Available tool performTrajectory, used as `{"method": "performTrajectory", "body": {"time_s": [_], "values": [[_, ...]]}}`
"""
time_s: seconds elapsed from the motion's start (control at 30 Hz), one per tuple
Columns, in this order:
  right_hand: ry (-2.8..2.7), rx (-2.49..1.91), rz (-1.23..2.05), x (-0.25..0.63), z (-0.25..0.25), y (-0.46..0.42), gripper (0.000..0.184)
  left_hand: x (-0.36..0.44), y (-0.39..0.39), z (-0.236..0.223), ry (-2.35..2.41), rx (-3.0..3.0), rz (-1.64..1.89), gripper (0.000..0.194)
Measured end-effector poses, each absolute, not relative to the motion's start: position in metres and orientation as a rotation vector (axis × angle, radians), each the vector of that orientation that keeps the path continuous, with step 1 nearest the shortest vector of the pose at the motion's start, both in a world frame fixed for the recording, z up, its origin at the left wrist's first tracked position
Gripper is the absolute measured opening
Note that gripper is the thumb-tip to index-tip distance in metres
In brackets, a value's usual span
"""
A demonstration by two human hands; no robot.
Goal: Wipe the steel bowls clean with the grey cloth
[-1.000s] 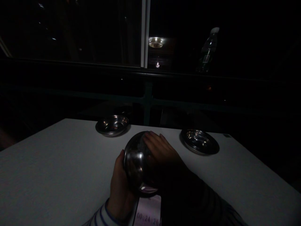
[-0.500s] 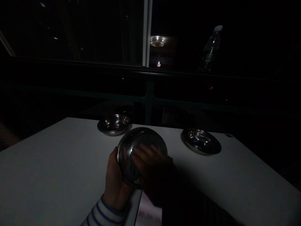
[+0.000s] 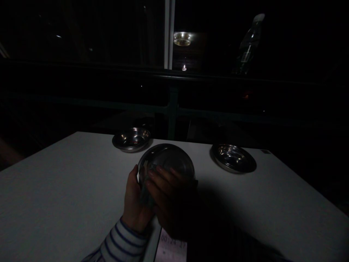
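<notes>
My left hand (image 3: 133, 203), in a striped sleeve, is closed on the left rim of a steel bowl (image 3: 170, 160) held tilted above the white table (image 3: 54, 189). My right hand (image 3: 165, 194) lies against the bowl's near side with its fingers curled toward the left hand. A small greyish patch shows under those fingers; the dark hides what it is. The right forearm is in deep shadow.
Two more steel bowls rest on the table, one at the far middle (image 3: 131, 139) and one at the far right (image 3: 233, 158). A lit screen with digits (image 3: 173, 248) lies under my wrists. A plastic bottle (image 3: 249, 45) stands on the dark ledge behind a railing.
The bowl has tipped up and moved slightly away from me. My right hand has slid from the bowl's top down and left across its surface, toward the left hand.
</notes>
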State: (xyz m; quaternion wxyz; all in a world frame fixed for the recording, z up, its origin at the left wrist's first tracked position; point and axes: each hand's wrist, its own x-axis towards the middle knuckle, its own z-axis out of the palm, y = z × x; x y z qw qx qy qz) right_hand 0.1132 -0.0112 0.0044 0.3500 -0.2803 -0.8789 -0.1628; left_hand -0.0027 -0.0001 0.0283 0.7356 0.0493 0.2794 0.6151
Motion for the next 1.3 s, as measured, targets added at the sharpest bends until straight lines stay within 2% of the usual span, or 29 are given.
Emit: {"method": "performTrajectory", "body": {"time_s": [0.27,0.53,0.77,1.03,1.3], "values": [[-2.133,-1.082,-0.364,0.155,0.006,0.031,0.047,0.001,0.004,0.020,0.655,0.200,1.430,0.026],[-2.305,-0.680,-0.399,0.115,-0.003,-0.009,0.046,-0.005,0.003,0.025,0.653,0.106,1.357,0.036],[-2.130,-1.050,-0.318,0.154,0.002,0.032,0.045,0.003,0.005,0.021,0.679,0.216,1.432,0.027],[-2.318,-0.719,-0.394,0.122,0.001,-0.003,0.044,-0.004,0.006,0.022,0.716,0.115,1.447,0.031],[-2.136,-1.049,-0.378,0.154,0.000,0.030,0.047,0.003,0.005,0.015,0.653,0.231,1.390,0.030]]}}
